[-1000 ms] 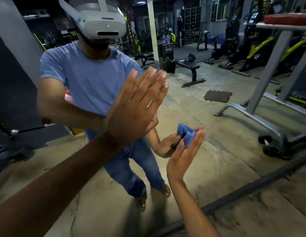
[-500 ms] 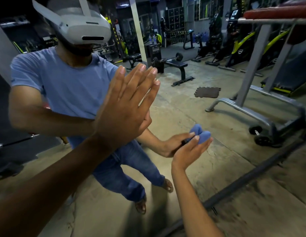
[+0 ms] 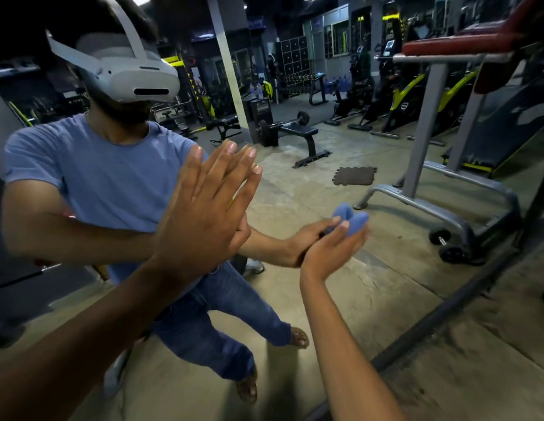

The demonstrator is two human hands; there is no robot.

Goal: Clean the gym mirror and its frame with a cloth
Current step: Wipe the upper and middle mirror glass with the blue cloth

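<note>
Pressing flat against the large gym mirror glass, your left hand has straight fingers and grips nothing. At three o'clock from it, your right hand pinches the crumpled blue cloth against the same glass, meeting its reflection.

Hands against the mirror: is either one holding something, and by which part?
The right hand grips a bunched blue cloth by its lower part. The left hand holds nothing.
</note>
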